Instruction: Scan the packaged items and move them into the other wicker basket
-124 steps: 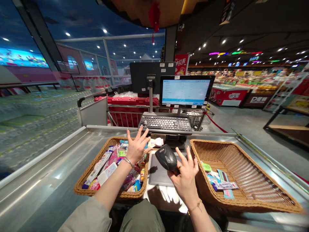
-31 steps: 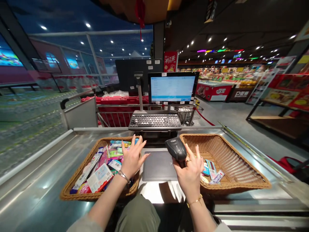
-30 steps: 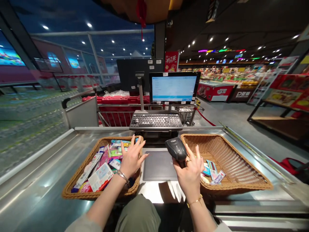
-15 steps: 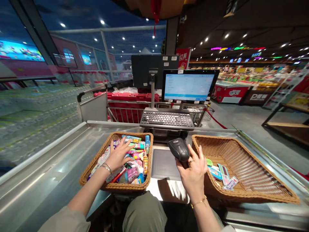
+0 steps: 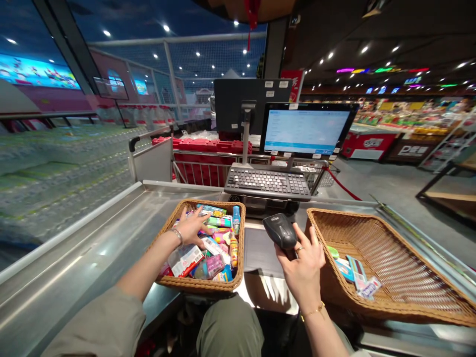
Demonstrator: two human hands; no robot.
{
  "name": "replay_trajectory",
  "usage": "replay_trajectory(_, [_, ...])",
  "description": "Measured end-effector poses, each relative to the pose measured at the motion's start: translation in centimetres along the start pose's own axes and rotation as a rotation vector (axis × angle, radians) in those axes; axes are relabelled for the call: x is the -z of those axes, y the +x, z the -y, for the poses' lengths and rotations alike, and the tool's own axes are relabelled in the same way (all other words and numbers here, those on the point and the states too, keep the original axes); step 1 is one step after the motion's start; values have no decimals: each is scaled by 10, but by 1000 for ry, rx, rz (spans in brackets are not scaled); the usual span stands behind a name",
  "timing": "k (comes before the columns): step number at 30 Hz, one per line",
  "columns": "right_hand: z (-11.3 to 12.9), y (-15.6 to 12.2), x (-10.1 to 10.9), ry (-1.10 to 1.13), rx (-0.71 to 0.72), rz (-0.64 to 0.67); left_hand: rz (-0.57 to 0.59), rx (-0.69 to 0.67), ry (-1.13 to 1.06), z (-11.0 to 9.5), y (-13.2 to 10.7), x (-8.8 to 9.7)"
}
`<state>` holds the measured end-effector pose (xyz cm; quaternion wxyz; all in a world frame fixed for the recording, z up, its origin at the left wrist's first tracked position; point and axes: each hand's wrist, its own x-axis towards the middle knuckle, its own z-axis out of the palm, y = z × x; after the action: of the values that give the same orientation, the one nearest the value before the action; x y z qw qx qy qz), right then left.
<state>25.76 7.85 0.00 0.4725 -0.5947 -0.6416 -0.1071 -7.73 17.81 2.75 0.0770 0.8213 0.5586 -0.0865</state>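
My left hand [image 5: 191, 227] is spread over the packed goods in the left wicker basket [image 5: 241, 248]; whether its fingertips touch them I cannot tell. Colourful small packages fill that basket, among them a blue bottle [image 5: 236, 218], a white-and-red box [image 5: 189, 261] and a pink pack [image 5: 214, 266]. My right hand [image 5: 303, 263] is closed round the handle of a black barcode scanner [image 5: 279, 230], held above the counter between the two baskets. In the right wicker basket [image 5: 416, 272] lie a few small packs, including a white-and-purple one [image 5: 369, 287] and a light blue one [image 5: 345, 269].
Behind the baskets stand a keyboard [image 5: 267, 181] and a lit monitor [image 5: 307, 130], with a second screen [image 5: 230, 106] seen from its back. A metal counter [image 5: 100, 253] runs along the left. Shopping carts [image 5: 201, 168] are parked beyond.
The view has turned slightly left, so things sit further right. My left hand has shifted towards the back of its basket, uncovering the white-and-red box. My right hand still holds the scanner.
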Motion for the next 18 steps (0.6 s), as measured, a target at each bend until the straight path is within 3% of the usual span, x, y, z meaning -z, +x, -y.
replay_trajectory(12, [0,1,-8,-5,22,-7,-18,-20,-119,16,6,-17])
replay_trajectory(18, [-1,0,-11,-8,17,0,-54,-38,-95,11,6,-9])
